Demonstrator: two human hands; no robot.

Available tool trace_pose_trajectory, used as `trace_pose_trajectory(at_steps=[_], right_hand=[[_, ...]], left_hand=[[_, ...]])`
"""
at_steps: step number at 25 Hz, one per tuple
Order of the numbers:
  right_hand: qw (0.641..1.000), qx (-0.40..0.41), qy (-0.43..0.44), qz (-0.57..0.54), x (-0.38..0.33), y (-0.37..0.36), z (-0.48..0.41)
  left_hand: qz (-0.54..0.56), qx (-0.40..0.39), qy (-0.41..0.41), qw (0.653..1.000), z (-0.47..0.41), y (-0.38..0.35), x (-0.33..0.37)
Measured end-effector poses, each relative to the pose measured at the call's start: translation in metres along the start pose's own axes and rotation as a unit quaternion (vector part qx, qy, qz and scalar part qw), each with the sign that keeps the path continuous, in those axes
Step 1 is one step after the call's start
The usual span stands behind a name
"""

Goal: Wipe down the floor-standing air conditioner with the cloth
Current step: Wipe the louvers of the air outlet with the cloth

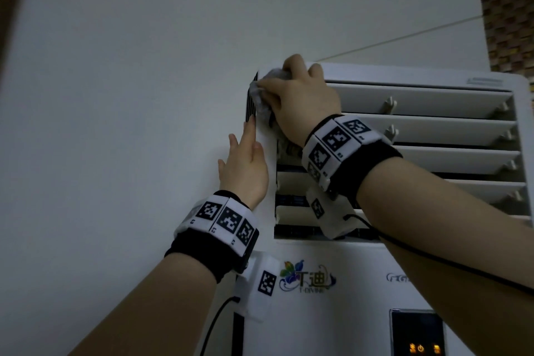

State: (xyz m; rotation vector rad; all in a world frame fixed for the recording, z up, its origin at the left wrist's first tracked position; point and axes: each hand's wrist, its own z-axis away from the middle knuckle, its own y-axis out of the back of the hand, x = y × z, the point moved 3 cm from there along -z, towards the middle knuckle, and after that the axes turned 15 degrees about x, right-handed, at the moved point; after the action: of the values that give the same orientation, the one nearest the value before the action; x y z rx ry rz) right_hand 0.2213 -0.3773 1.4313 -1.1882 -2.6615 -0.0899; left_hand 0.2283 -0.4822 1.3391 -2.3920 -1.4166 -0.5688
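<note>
Wiping air conditioner (332,283) top-left corner: right hand (300,95) clenched cloth (261,89), left hand (245,170) splayed below. Cloth could've snagged side grille (250,101).

White air conditioner (332,312), grey cloth (264,92) pressed against its top left corner, left hand (245,170) flat on its side edge

white air conditioner (332,312), grey cloth (267,78), black-and-white checker-patterned wristbands (222,221)
</note>
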Motion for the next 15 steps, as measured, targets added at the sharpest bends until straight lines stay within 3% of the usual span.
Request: trace_pose_trajectory(at_steps=[2, 5, 8, 13, 15], right_hand=[[1.000, -0.003, 0.009, -0.001, 0.003, 0.002, -0.003], [0.998, 0.004, -0.062, 0.008, 0.009, 0.009, -0.003], [0.999, -0.026, 0.013, 0.017, -0.002, 0.003, 0.021], [0.998, -0.003, -0.064, 0.007, 0.006, 0.010, 0.029], [1.000, -0.013, -0.004, 0.013, -0.003, 0.005, 0.048]], left_hand=[[0.013, -0.002, 0.001, 1.000, 0.003, 0.000, -0.002], [0.034, -0.008, 0.011, 0.999, 0.009, 0.001, -0.008], [0.042, -0.006, 0.018, 0.999, 0.015, 0.001, -0.012], [0.059, -0.008, 0.031, 0.998, 0.025, 0.001, -0.019], [0.059, -0.005, 0.026, 0.998, 0.028, 0.001, -0.022]])
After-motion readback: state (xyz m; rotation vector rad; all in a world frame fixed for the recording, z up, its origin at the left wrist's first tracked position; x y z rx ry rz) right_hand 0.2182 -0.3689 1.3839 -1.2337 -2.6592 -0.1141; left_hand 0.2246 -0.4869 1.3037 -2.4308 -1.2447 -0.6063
